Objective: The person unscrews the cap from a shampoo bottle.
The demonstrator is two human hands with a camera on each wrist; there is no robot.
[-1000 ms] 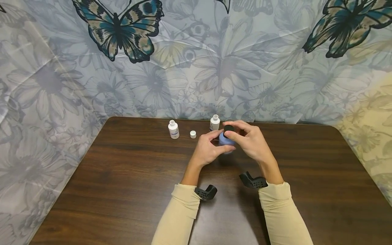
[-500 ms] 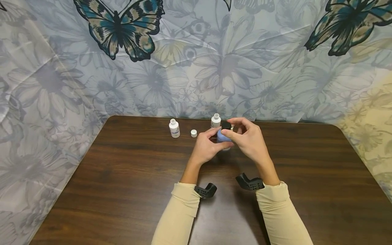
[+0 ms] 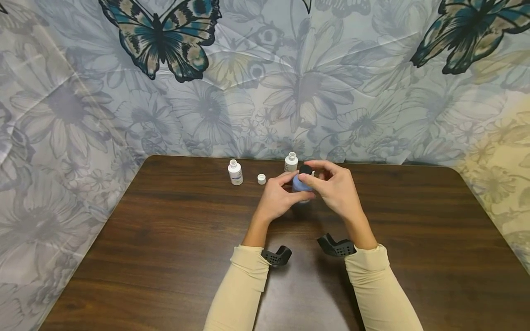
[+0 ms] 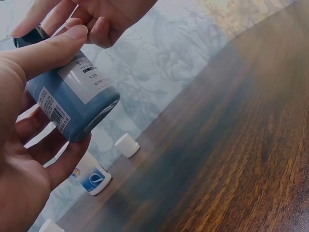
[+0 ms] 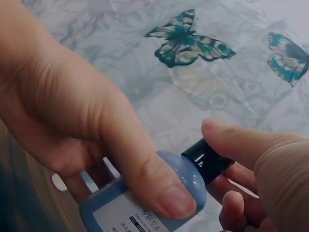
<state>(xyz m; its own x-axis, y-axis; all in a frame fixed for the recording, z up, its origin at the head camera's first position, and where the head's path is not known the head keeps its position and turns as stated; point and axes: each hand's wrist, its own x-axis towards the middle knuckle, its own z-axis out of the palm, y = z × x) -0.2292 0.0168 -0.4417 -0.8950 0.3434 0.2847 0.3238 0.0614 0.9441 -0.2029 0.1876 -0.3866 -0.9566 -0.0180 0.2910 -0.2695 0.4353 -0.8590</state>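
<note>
My left hand (image 3: 278, 198) grips the body of a blue bottle (image 4: 72, 96), its thumb lying across the labelled side. On the bottle's neck is a black cap (image 5: 207, 159), which my right hand (image 3: 337, 189) pinches between thumb and fingers. In the left wrist view the bottle is tilted and held above the table. Just behind the hands stands an uncapped white bottle (image 3: 291, 162). Another uncapped white bottle (image 3: 235, 173) stands further left, and a small white cap (image 3: 261, 179) lies between them. Fingers partly hide the blue bottle in the head view.
The brown wooden table (image 3: 174, 239) extends to both sides of the arms. Its back edge meets a hanging cloth (image 3: 248, 92) printed with flowers and butterflies. Black wrist mounts (image 3: 276, 255) sit at the sleeve cuffs.
Both hands and the blue bottle have shifted slightly left since a second ago. The right hand's fingers have changed position a little around the black cap. The white bottles stay put.
</note>
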